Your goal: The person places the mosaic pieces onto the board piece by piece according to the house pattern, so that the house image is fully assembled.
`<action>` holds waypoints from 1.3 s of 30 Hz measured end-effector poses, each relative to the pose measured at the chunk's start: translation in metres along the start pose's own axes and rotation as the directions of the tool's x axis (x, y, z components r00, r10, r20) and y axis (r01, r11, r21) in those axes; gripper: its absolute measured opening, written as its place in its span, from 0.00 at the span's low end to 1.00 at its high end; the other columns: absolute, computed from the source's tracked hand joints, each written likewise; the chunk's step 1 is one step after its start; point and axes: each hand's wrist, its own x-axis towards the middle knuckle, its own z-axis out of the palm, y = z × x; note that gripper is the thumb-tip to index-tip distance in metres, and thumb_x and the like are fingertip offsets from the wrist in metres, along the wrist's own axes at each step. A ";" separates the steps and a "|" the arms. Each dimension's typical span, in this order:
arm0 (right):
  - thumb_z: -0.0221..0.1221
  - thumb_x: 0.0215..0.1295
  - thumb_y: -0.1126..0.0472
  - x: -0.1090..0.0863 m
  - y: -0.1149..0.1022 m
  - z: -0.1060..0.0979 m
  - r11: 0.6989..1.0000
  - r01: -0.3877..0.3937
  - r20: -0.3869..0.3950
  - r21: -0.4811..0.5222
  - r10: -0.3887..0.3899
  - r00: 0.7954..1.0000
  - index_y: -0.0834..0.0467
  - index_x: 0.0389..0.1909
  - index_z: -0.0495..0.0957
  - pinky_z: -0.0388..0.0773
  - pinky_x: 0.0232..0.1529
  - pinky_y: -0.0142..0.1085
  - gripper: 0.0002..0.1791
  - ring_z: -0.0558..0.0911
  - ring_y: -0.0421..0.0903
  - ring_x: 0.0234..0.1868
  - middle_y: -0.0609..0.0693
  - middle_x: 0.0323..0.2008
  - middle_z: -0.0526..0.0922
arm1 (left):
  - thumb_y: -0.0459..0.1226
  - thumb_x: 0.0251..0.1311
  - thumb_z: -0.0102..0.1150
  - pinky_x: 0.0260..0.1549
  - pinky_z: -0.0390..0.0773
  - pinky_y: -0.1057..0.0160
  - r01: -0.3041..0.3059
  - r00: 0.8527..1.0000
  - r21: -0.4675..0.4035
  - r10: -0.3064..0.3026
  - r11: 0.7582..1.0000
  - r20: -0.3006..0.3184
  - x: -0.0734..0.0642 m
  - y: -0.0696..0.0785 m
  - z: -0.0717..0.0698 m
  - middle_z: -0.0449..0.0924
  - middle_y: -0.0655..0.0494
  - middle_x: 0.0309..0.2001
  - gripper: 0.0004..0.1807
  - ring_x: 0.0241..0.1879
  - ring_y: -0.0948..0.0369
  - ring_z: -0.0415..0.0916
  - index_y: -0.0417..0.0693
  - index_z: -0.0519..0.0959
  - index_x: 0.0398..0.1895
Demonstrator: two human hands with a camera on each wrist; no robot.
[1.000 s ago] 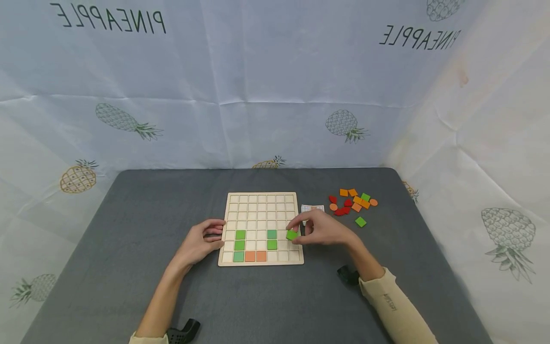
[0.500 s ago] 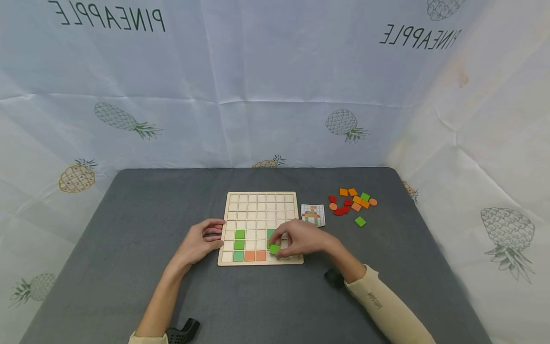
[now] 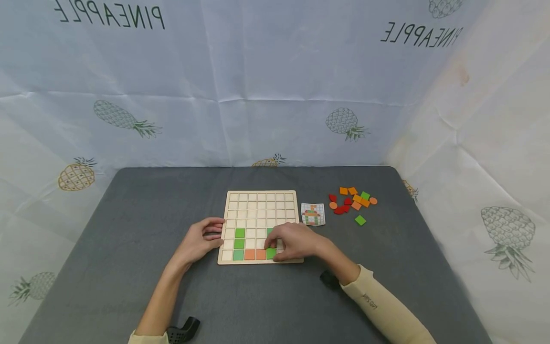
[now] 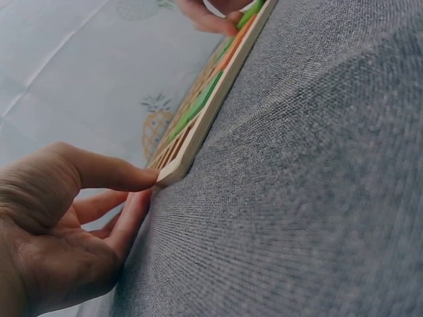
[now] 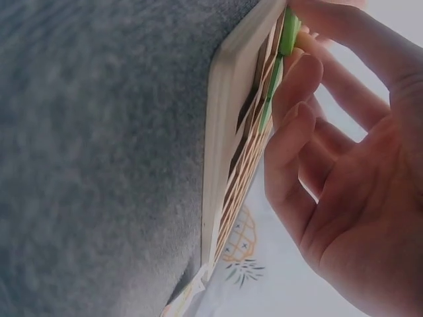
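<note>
A wooden grid board (image 3: 260, 193) lies on the grey table. My left hand (image 3: 198, 243) holds its left edge, the thumb and fingertips against the rim; in the left wrist view the thumb sits at the board's corner. My right hand (image 3: 296, 240) reaches over the lower right of the board and pinches a green square tile (image 3: 270, 253) at the front row, just right of two orange tiles (image 3: 255, 254). The right wrist view shows this green tile tilted between thumb and fingers. Other green tiles (image 3: 239, 238) lie in the board's cells; the right hand partly hides those at its side.
A small pattern card (image 3: 313, 214) lies beside the board's right edge. Behind it on the right are loose orange, red and green pieces (image 3: 356, 198), with one green tile (image 3: 360, 220) apart from them. A white pineapple-print cloth (image 3: 275, 62) hangs behind the table.
My right hand has moved left and toward the front over the board, bringing the green tile down to the front row. The pattern card is uncovered. The left hand stays at the board's edge.
</note>
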 end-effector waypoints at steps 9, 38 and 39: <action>0.77 0.63 0.51 -0.004 -0.002 -0.003 1.000 -0.021 0.004 -0.017 0.021 1.000 0.43 0.50 0.90 0.76 0.38 0.27 0.15 0.83 0.35 0.42 0.39 0.43 0.88 | 0.24 0.64 0.70 0.56 0.88 0.66 0.005 1.000 -0.024 -0.005 1.000 0.002 -0.002 0.001 -0.002 0.79 0.32 0.65 0.33 0.62 0.43 0.81 0.32 0.73 0.73; 0.75 0.67 0.55 -0.081 0.053 -0.060 0.952 -0.189 -0.189 0.241 0.237 0.953 0.56 0.57 0.88 0.79 0.29 0.32 0.20 0.79 0.37 0.29 0.53 0.47 0.91 | 0.24 0.65 0.69 0.56 0.88 0.65 0.010 1.000 -0.020 -0.010 1.000 0.015 -0.002 0.002 0.000 0.77 0.32 0.67 0.34 0.63 0.44 0.81 0.32 0.72 0.74; 0.76 0.67 0.56 -0.086 0.057 -0.062 0.949 -0.201 -0.198 0.244 0.252 0.947 0.57 0.57 0.88 0.78 0.29 0.32 0.20 0.78 0.37 0.29 0.54 0.45 0.90 | 0.24 0.65 0.69 0.57 0.88 0.64 0.012 1.000 -0.020 -0.012 1.000 0.014 -0.002 0.002 0.001 0.77 0.32 0.67 0.33 0.63 0.43 0.81 0.32 0.72 0.74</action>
